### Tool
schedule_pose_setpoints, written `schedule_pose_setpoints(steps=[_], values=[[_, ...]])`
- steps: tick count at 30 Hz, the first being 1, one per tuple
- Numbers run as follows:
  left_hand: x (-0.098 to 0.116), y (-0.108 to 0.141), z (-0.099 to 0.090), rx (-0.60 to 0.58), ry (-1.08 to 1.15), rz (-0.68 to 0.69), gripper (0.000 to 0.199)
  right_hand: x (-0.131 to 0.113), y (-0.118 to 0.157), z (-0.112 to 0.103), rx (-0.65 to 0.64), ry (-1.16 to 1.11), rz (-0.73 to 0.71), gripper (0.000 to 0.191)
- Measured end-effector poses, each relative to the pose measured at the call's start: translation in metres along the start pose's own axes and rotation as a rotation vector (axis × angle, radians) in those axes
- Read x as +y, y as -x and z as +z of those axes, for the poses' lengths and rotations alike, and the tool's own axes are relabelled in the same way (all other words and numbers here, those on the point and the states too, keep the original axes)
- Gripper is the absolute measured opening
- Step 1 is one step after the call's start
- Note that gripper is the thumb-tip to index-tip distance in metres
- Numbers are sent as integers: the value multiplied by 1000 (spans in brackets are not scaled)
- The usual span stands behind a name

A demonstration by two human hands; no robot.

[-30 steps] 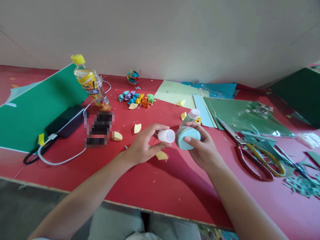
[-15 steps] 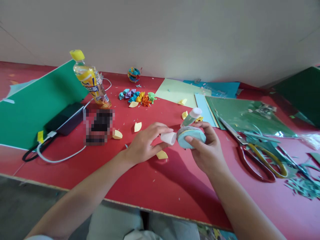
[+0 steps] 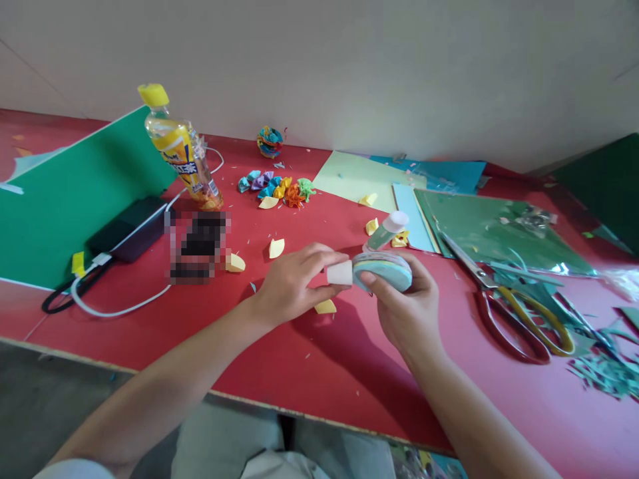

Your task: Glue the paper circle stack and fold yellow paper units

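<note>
Between the thumb and fingers of my left hand [image 3: 294, 283] is a small white tapered cylinder [image 3: 340, 273], its kind unclear. Its right end meets the edge of a round stack of pale blue paper discs [image 3: 387, 271]. My right hand [image 3: 412, 299] grips that stack, thumb across the front and fingers behind. Just past the stack stands a green-and-white glue stick [image 3: 387, 231], its lower end partly hidden. A yellow paper petal [image 3: 326, 307] lies on the red table below my left hand.
Left are a drink bottle [image 3: 182, 156], a black box with cables [image 3: 130, 233] and a blurred dark object [image 3: 200, 246]. Crumpled colored paper pieces [image 3: 274, 187] and a paper ball [image 3: 270, 142] lie farther back. Large scissors [image 3: 492, 289] and green scraps [image 3: 606, 369] are at right.
The white cylinder has shifted slightly right and levelled, its end now against the disc stack. The stack has turned slightly in my right hand. The camera view has shifted a little.
</note>
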State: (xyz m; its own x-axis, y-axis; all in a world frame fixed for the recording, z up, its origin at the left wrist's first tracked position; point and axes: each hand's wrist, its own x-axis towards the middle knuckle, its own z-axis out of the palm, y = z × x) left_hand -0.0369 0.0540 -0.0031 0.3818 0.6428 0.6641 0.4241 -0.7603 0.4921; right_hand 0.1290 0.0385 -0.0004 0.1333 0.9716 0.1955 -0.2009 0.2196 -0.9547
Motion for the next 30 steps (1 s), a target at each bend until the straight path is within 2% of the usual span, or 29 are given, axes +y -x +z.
schedule_pose_setpoints(steps=[7,13,17,21,25,28,30], values=[[-2,2,-1,5,-75,48,36,3,-1,1,-25,41,136,21],[-7,4,-4,-53,-178,84,31,0,-11,-12,-171,173,315,26],[-13,3,-9,-103,-232,165,25,-4,-14,-15,-293,278,421,29],[-12,0,-14,-130,-313,264,22,-5,-15,-18,-356,397,439,32],[-8,-2,-15,-165,-355,314,19,-5,-16,-24,-477,556,409,19],[-7,-2,-14,-211,-355,294,20,-7,-17,-25,-554,641,388,18],[-7,-1,-12,-217,-329,217,22,-8,-18,-24,-530,640,348,21]])
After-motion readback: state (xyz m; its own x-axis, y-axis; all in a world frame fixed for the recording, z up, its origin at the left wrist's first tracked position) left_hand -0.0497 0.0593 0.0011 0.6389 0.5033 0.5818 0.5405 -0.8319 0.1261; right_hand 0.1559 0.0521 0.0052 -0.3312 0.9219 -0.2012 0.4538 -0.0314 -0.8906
